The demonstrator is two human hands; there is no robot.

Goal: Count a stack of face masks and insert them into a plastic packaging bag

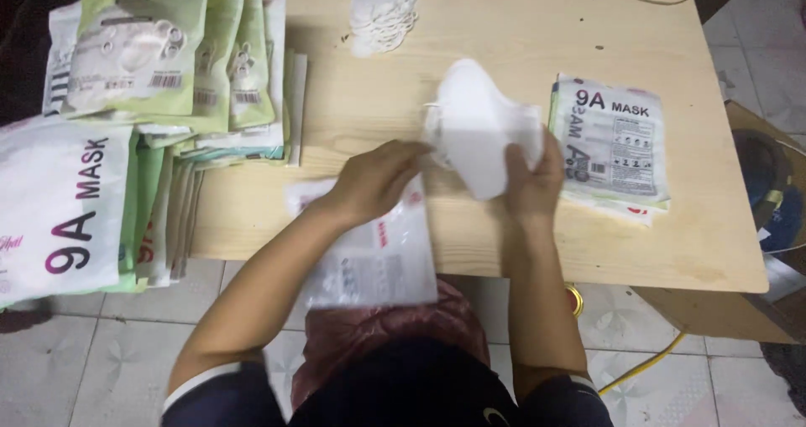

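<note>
At 9 o'clock on worktop (504, 24) — packet stacks (168, 66); 3 o'clock, packet pile (617, 146). Both hands grip white mask stack (478, 129) — left hand (382, 179), right hand (537, 179).

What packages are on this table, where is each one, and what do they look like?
Flat pouch stack: table's right side, by the right hand; white and grey, rectangular.
Clear pouch: front table edge, under the left hand; translucent with white and red print.
Green-and-white pouches: far left, fanned in an overlapping row.
Large white pouches: near left, overhanging the edge; dark and pink print.
</note>
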